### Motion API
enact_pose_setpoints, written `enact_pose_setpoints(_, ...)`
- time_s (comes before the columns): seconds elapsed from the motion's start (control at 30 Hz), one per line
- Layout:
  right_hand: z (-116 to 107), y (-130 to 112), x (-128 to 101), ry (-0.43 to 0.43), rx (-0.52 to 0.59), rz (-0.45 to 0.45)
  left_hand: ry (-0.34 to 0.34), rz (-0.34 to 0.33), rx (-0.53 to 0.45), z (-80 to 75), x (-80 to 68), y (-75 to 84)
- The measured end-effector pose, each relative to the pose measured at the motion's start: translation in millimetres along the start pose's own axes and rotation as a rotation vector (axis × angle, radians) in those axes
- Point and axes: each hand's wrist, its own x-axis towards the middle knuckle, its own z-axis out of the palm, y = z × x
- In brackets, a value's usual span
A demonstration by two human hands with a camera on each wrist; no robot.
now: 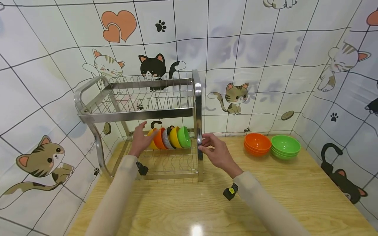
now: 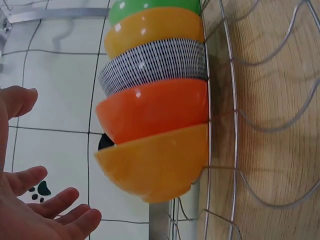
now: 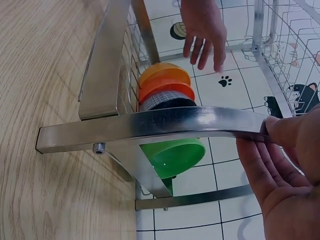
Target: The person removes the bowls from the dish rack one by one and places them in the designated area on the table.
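**Bowls on edge in lower rack, left hand open beside them**

Five small bowls (image 1: pixel 169 138) standing on edge in lower tier of steel dish rack (image 1: pixel 138 114): yellow bowl (image 2: pixel 152 167) at left end, then orange, striped, yellow, green. Prob. light, stiff, glossy plastic, so slippery; best pinched at rim, thumb inside, w/ care not to tip neighbours.

Left hand (image 1: pixel 141 139) open, fingers spread, holding nothing; yellow end bowl just at its 3 o'clock, v. near, contact unclear. Right hand (image 1: pixel 217 153) gripping rack's front right upright, thumb and fingers round it; bowls at its 9 o'clock, near.

Orange stack (image 1: pixel 257 143) and green stack (image 1: pixel 285 146) on wooden table (image 1: pixel 295 196), well apart at right hand's 3 o'clock.
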Motion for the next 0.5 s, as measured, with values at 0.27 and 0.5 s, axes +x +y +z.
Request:
enact_pose_setpoints(0.27,2,0,0,-0.012,-0.007,0.000,-0.146,-0.122,0.045,-6.1,15.0,-16.1)
enact_pose_setpoints(0.5,3,3,0,-0.016,-0.013,-0.012,-0.216,-0.176,0.100,-8.5,19.0,-28.5)
